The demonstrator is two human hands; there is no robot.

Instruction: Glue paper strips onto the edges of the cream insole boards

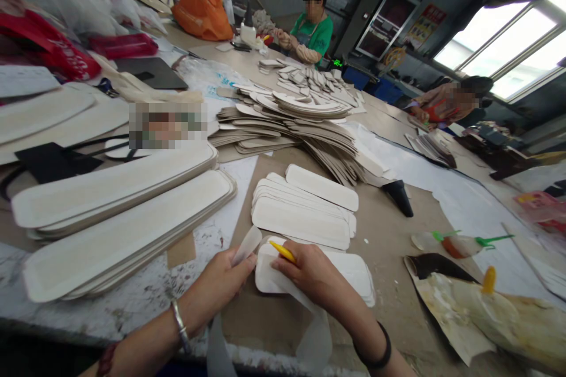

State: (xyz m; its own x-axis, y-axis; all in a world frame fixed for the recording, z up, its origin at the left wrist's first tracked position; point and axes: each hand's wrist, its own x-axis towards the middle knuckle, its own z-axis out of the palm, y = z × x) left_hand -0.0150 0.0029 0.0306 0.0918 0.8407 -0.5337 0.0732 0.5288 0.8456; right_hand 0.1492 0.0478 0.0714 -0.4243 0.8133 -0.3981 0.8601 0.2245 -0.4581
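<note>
The left hand (232,275) has its grip pinched on a translucent strip (248,245); the right hand's (312,275) is clamped around a yellow tool (282,251) over stacked white boards (349,275). At twelve o'clock from them, white panels (300,221) fan across the brown-covered surface (384,241); a black cone (399,197) lies at two o'clock.

From the wearer's head, one camera looks forward and down past the near bare left hand (234,271) and bare right hand (307,271), across the white, dark-flecked worktop (210,250) to bright, paned windows (508,48).
</note>
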